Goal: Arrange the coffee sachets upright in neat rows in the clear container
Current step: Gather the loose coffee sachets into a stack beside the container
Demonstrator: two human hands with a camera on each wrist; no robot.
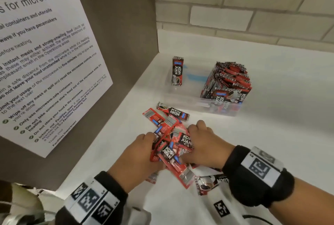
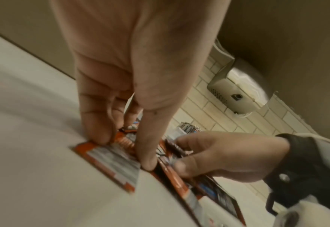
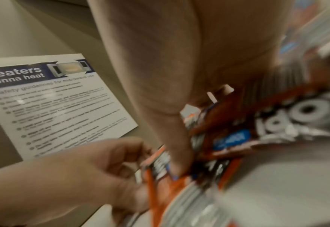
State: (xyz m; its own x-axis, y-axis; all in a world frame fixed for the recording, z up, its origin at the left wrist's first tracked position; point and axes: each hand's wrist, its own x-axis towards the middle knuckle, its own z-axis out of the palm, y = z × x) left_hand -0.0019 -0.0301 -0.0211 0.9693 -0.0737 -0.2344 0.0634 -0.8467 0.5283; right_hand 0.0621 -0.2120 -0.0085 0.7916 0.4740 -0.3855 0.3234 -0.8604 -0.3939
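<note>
A loose heap of red-and-black coffee sachets (image 1: 171,145) lies on the white counter in front of the clear container (image 1: 189,105). My left hand (image 1: 141,152) and right hand (image 1: 204,141) close in on the heap from both sides, fingers curled round a bunch of sachets (image 2: 121,159). The right wrist view shows the bunch (image 3: 228,138) blurred under my thumb. Inside the container one sachet (image 1: 177,71) stands upright at the far left, and a tight block of upright sachets (image 1: 227,82) fills the right end.
A grey panel with a microwave-use notice (image 1: 45,62) rises on the left. A brick wall (image 1: 244,8) runs behind the counter. More sachets (image 1: 172,113) lie flat near the container's front wall. A hand dryer (image 2: 238,92) hangs on the wall.
</note>
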